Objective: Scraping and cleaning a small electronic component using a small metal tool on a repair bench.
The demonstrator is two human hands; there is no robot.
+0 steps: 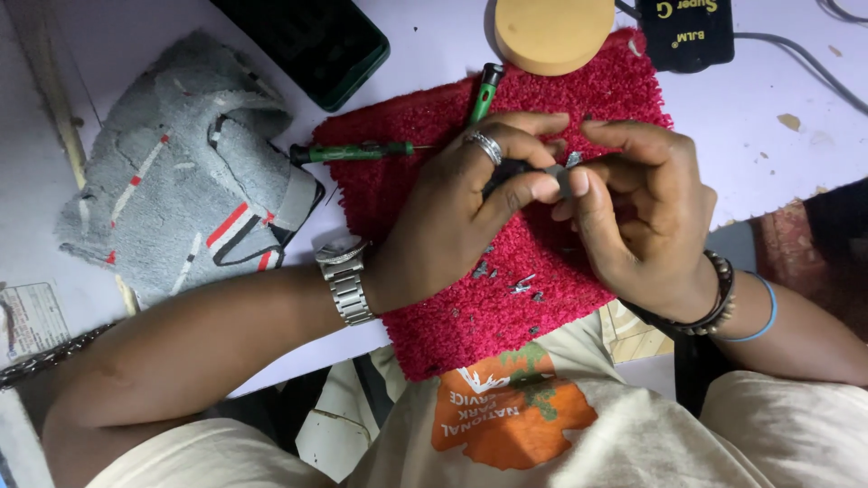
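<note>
Over the red mat point(506, 307), a small dark part point(533, 176) sits pinched between both hands. I think they are fitting or pulling a tiny piece, so the next move needs slow, careful fingers. Left hand point(461, 208) grips it; right hand point(633, 217) pinches its end. Two green screwdrivers point(362, 152) lie just beyond.

Labels and cases on the bench

We note a black box with yellow lettering point(684, 32) at the top edge, a dark green-rimmed case point(307, 41) upper left, and a worn paper label point(32, 318) far left.
</note>
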